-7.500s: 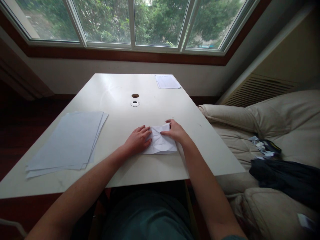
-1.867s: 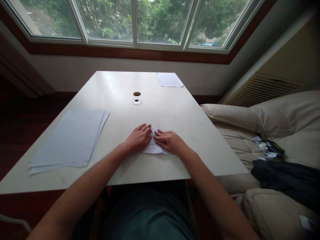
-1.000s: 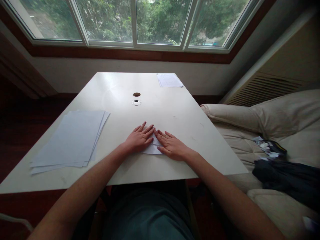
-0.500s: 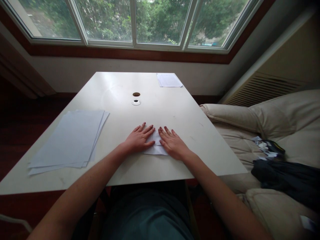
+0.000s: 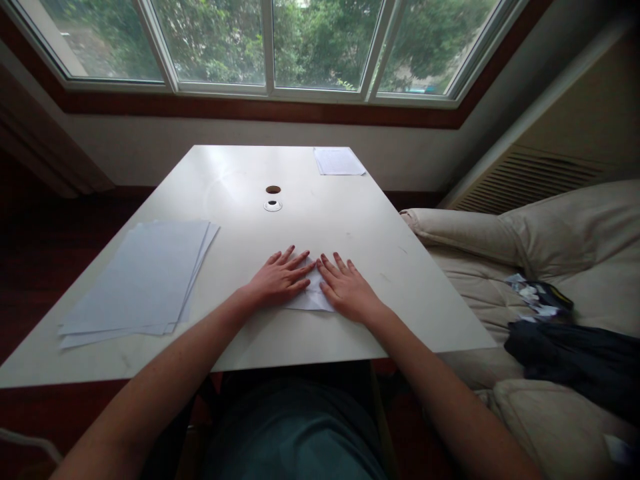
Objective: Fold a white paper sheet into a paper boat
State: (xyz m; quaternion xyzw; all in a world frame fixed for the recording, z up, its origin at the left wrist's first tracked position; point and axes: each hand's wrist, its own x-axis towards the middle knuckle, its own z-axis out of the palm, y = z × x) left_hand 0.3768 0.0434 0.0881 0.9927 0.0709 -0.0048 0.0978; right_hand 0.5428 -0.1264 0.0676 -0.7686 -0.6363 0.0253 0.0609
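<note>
Nearest us, the folded white paper (image 5: pixel 311 299) lies flat on the table between our hands; its broad edge faces us and it narrows toward the window, so its long axis seems to run away from us, though our fingers hide part of it. Our left hand (image 5: pixel 277 279) and right hand (image 5: pixel 347 290) both press down palm-flat, fingers spread, pinching nothing; the left fingertips reach the upper left of the folded white paper, the right hand lies over its right side, and neither is clearly nearer. The white table (image 5: pixel 350 220) bears it; left of the folded white paper lies a loose stack of white sheets (image 5: pixel 140 277); beyond it sit a round cable grommet (image 5: pixel 273 206) and, further on, a single sheet (image 5: pixel 339 161); right of it, past the table's edge, a cream sofa (image 5: pixel 550 233) holds dark cloth (image 5: pixel 565 360) and crumpled scraps (image 5: pixel 537 297); furthest off, a window (image 5: pixel 269 87) shows trees (image 5: pixel 320 40).
</note>
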